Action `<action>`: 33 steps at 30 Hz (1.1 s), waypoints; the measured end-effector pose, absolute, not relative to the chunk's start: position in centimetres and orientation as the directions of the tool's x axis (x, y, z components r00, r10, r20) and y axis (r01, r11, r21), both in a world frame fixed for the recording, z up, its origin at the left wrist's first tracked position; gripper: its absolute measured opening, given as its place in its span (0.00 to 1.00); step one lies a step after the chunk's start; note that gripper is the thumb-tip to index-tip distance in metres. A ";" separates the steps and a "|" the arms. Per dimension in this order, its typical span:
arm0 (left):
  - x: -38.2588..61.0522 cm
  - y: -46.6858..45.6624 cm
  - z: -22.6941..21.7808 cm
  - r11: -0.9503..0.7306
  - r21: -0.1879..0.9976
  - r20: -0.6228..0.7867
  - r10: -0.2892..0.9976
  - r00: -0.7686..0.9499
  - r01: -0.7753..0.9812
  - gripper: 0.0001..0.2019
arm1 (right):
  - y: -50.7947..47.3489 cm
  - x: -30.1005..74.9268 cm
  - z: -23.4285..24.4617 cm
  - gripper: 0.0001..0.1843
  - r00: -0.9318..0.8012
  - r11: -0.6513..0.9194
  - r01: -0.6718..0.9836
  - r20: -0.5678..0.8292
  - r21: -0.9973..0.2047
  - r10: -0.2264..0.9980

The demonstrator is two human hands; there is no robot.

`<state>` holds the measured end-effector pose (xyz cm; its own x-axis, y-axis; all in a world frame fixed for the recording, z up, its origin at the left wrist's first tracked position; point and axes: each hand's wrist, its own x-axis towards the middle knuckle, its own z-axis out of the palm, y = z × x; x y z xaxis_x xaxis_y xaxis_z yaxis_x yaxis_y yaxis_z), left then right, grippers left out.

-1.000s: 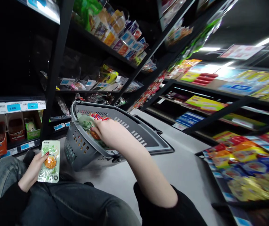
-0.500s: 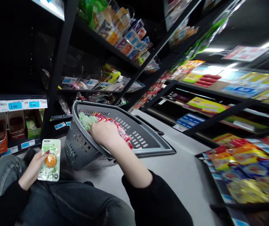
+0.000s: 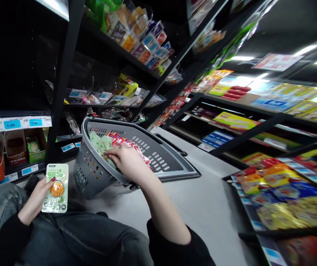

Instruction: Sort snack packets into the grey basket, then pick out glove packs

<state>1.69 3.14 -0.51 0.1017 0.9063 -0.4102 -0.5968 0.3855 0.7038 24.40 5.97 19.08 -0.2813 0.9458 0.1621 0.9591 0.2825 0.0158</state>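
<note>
In my left hand [image 3: 36,197] is a pale green snack packet [image 3: 55,192] with a round orange food picture, upright, pinched with the thumb across its front. My right hand [image 3: 126,160] reaches over the near rim of a grey plastic shopping basket [image 3: 94,181]. Its fingers are slightly apart and touch the green packets [image 3: 100,142] inside; the thumb and part of the fingertips are hidden. Beside these, red packets [image 3: 116,138] lie in the same basket, partly covered by my right hand.
The basket stands on a light floor [image 3: 186,203] in front of my bent legs. To the left, a dark shelf holds small boxes [image 3: 36,147] under price labels [image 3: 12,124]. Bagged snacks [image 3: 141,40] fill the upper shelf. Colourful packs [image 3: 288,195] sit on shelving at right.
My right hand has shifted slightly right, and its fingers look looser over the green packets, which show more clearly. My left hand still holds its packet. The view has turned slightly.
</note>
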 end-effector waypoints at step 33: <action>2.3 1.3 1.2 0.447 0.705 -0.143 0.850 0.508 -0.550 0.21 | 0.2 16.1 -1.3 0.16 -0.350 -0.378 -0.501 -0.217 -0.779 0.911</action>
